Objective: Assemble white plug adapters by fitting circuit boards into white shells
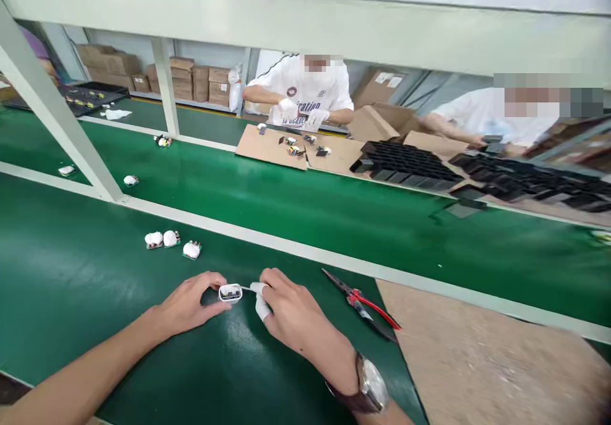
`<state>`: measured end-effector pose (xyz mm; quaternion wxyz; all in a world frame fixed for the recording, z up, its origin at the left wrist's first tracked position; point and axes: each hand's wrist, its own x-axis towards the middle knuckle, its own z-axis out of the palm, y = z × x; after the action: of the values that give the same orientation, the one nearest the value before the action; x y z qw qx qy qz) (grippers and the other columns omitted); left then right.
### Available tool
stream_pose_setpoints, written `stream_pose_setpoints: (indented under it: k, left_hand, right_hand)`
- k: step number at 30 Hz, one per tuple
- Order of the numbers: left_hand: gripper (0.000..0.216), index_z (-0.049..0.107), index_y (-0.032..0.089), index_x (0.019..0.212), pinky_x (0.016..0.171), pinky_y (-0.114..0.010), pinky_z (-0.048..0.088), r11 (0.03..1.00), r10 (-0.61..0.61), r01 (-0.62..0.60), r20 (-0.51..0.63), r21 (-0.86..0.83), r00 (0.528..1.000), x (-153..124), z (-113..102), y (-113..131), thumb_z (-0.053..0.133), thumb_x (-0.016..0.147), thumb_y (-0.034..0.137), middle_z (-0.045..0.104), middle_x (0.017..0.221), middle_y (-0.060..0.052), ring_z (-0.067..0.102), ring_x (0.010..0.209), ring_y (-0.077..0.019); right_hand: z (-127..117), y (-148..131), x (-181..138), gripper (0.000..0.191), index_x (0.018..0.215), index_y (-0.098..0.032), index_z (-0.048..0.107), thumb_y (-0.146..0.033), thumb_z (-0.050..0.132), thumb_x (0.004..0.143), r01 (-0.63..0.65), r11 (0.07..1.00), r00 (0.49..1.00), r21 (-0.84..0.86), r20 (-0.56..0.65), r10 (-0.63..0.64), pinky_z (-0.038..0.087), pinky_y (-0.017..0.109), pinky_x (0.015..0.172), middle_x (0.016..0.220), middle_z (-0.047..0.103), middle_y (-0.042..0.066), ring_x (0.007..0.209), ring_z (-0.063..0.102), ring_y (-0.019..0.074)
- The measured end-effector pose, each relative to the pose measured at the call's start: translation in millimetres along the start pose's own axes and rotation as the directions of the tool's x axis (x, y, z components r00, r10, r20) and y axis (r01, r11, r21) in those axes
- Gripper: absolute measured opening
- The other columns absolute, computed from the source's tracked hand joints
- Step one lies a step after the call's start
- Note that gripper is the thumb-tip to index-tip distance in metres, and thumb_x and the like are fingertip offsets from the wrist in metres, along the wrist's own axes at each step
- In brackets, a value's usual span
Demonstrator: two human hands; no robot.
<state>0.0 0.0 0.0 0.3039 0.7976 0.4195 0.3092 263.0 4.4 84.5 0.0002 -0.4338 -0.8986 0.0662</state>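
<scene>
Between the thumb and fingers of my left hand point(195, 301) is a small white oval plastic casing point(230, 300), its open end facing up. Dark electronic parts show inside it. My right hand point(296, 313), with white finger covers on the thumb and a finger, pinches a thin pale wire-like piece point(247, 288) that reaches to the casing's right side. Whether it is a wire or a thin tool, I cannot tell. Red-and-black long-nose pliers point(356, 298) lie to the right of my right hand. A watch sits on my right wrist.
Small circuit boards with white lumps point(191, 249) lie beyond my left hand. A brown board point(496, 348) covers the bench at right. Past a pale rail point(305, 245) runs a green belt point(267, 189). Across it, two people work near cardboard and stacked black casings point(410, 164).
</scene>
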Motion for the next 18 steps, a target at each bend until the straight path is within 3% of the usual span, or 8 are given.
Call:
stream_pose_setpoints:
  k: [6, 13, 18]
  left_hand:
    - [0.033, 0.055, 0.028, 0.124, 0.093, -0.035, 0.059, 1.0, 0.019, -0.019, 0.017, 0.0, 1.0, -2.8, 1.0, 0.7, 0.073, 0.098, 0.035, 0.073, 0.119, -0.001, 0.074, 0.105, -0.0209]
    - [0.036, 0.055, 0.027, 0.128, 0.089, -0.036, 0.061, 1.0, 0.027, -0.027, 0.012, 0.016, 1.0, -4.4, 3.3, -3.4, 0.072, 0.098, 0.037, 0.073, 0.122, -0.005, 0.074, 0.107, -0.0232]
    - [0.03, 0.059, 0.027, 0.13, 0.088, -0.034, 0.06, 0.985, 0.157, -0.159, 0.034, 0.067, 0.987, 0.5, -1.2, 2.6, 0.068, 0.102, 0.031, 0.073, 0.115, -0.006, 0.074, 0.1, -0.0213]
  right_hand:
    - [11.2, 0.3, 1.8, 0.014, 0.082, -0.017, 0.065, -0.004, 0.061, 0.081, 0.056, 0.998, 0.997, -0.015, -0.049, -0.056, 0.036, 0.03, 0.055, 0.104, 0.065, 0.008, 0.087, 0.056, 0.0188]
    - [11.8, -3.6, -4.7, 0.015, 0.083, -0.018, 0.064, -0.004, 0.061, 0.088, 0.157, 0.986, 0.981, -0.053, -0.111, -0.162, 0.044, 0.029, 0.065, 0.1, 0.062, 0.009, 0.093, 0.055, 0.0216]
    - [10.8, 10.3, -6.7, 0.016, 0.087, -0.019, 0.065, -0.009, 0.055, 0.095, 0.129, 0.991, 0.973, 0.03, -0.198, -0.121, 0.045, 0.031, 0.065, 0.101, 0.063, 0.008, 0.09, 0.057, 0.0207]
